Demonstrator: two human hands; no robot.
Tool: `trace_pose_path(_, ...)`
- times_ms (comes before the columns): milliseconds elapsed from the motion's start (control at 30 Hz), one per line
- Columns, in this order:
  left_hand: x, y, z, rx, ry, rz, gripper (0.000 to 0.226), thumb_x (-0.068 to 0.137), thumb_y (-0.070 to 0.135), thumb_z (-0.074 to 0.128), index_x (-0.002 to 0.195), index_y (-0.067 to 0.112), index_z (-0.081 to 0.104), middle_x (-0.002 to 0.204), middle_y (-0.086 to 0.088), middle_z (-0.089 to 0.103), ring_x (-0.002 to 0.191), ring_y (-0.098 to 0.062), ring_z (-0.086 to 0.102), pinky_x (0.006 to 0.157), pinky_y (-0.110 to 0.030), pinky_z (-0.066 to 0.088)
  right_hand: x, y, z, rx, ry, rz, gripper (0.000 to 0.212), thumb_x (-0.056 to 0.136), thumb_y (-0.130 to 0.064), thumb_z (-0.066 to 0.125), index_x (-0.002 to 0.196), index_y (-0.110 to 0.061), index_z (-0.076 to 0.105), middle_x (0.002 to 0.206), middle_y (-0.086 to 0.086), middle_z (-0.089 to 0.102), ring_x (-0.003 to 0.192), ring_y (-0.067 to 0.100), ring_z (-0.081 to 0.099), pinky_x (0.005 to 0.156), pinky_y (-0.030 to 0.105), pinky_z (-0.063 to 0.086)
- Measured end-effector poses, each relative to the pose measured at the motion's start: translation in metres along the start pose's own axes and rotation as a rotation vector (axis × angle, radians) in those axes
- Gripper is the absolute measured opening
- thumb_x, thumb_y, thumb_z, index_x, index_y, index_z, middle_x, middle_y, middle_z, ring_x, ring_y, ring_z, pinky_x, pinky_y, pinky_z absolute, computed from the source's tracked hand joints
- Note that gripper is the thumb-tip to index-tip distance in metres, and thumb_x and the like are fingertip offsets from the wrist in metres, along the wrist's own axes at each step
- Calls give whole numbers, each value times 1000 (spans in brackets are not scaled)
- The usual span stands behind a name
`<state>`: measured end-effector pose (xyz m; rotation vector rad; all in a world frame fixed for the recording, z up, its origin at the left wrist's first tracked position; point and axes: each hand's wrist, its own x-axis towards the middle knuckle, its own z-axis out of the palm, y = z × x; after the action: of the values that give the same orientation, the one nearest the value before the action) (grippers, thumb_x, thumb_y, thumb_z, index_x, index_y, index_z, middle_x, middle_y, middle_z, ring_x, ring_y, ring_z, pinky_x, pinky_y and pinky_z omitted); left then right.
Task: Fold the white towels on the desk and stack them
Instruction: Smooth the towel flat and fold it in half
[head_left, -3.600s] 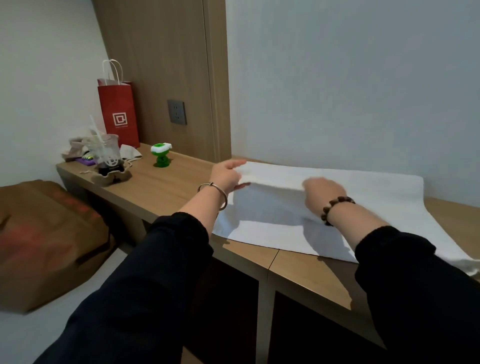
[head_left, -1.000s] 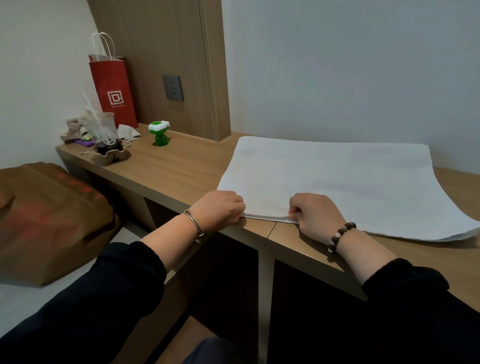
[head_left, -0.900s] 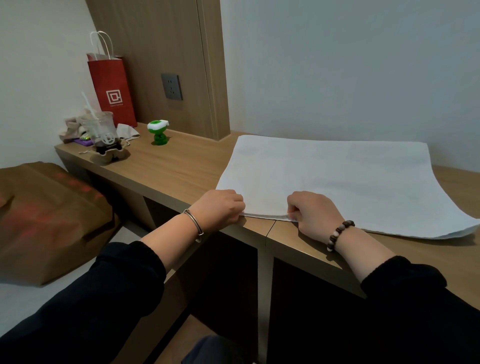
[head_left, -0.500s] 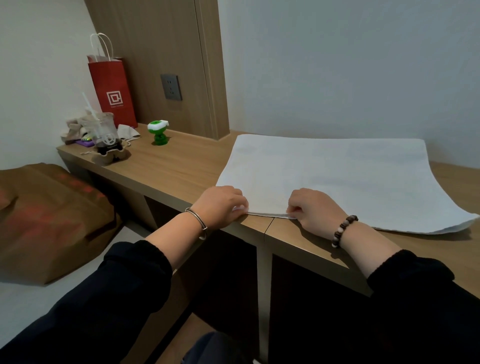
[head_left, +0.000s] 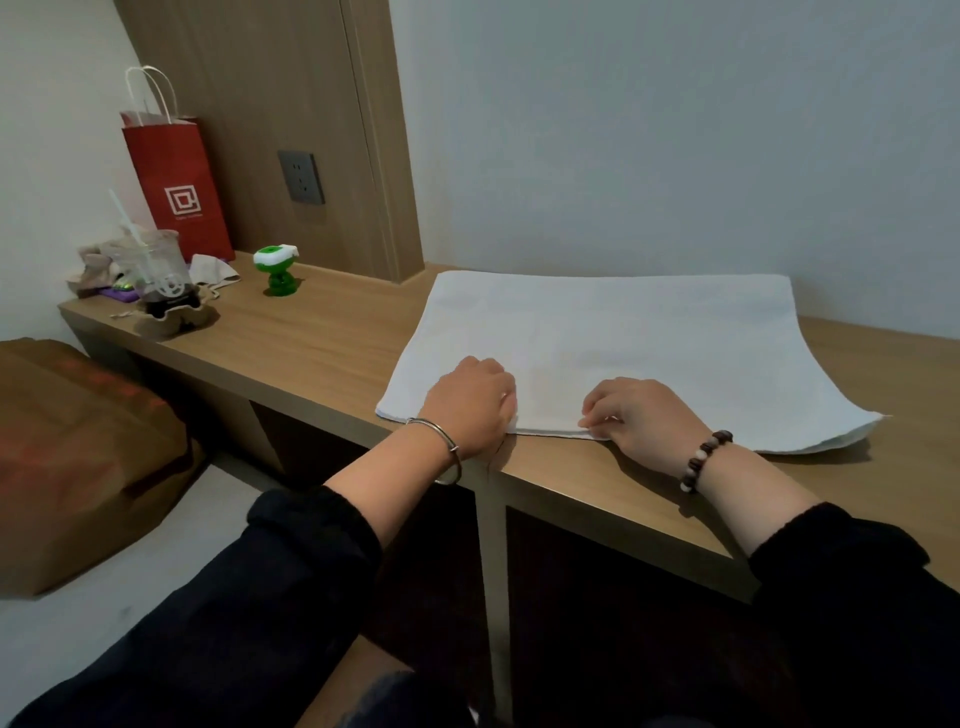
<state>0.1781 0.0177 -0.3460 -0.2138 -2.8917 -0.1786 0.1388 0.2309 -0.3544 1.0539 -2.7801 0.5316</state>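
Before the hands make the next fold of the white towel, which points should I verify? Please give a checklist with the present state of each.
1. Grip: the left hand and the right hand both pinch the near edge of the white towel: ok.
2. Layers matched: at the near right corner the lower layer peeks out from under the upper one: not ok.
3. Surface flat, no large wrinkles: ok.
4. Free desk left of the towel, before the green toy: ok.
5. Other towels or a stack to join: none in view: cannot tell.
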Motion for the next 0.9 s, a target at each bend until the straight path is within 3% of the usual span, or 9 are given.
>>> trace_pose_path(67, 14, 19, 13, -68, -97, -29, 33, 99, 26, 33, 123, 15, 53, 132, -3, 49, 125, -25, 40, 101, -42, 38, -2, 2, 1, 3, -4, -1, 18, 90, -16, 62, 104, -17, 74, 113, -5, 64, 98, 7, 52, 85, 17, 38)
trace_pose_path(133, 25, 30, 28, -27, -258, -83, 43, 101, 33, 26, 142, 21, 33, 151, -1, 28, 141, -26, 21, 112, -50, 22, -6, 6, 3, 38, 0, 3, 19, 90, -15, 62, 104, -19, 73, 115, -6, 64, 98, 4, 51, 86, 14, 36)
trace_pose_path(233, 34, 25, 39, 10, -334, -175, 52, 100, 44, 15, 150, 34, 7, 159, 8, -1, 146, -21, -3, 112, -58, 1, -10, 10, 4, 156, 41, 66, 20, 90, -12, 61, 103, -21, 73, 117, -7, 64, 97, -1, 49, 85, 4, 32)
trace_pose_path(433, 34, 8, 41, 61, -297, -223, 50, 100, 44, 10, 149, 40, 3, 158, 12, -4, 146, -20, -3, 110, -60, 0, -11, 14, 1, 178, 37, 135, 35, 92, -10, 55, 124, -22, 61, 139, -8, 50, 131, 11, 41, 110, 24, 25)
trace_pose_path(567, 33, -9, 37, 64, -294, -241, 49, 101, 42, 10, 149, 40, 2, 158, 14, -5, 146, -19, -3, 111, -60, 0, -10, 11, 5, 102, -13, 77, 32, 94, -7, 52, 121, -19, 64, 138, -4, 53, 132, 12, 42, 114, 27, 27)
trace_pose_path(700, 34, -20, 36, 68, -291, -248, 48, 101, 40, 10, 149, 40, 2, 158, 13, -4, 146, -18, -3, 112, -58, 0, -6, 9, 3, -45, -60, 54, 30, 97, -10, 48, 120, -18, 65, 130, -1, 60, 122, 20, 52, 106, 29, 37)
trace_pose_path(900, 34, -28, 36, 77, -259, -249, 48, 102, 36, 10, 149, 40, 4, 158, 14, -2, 146, -17, -1, 112, -57, 1, -15, 19, -8, -117, -67, 83, 29, 98, -19, 49, 122, -24, 64, 131, -8, 59, 121, 15, 52, 103, 28, 38)
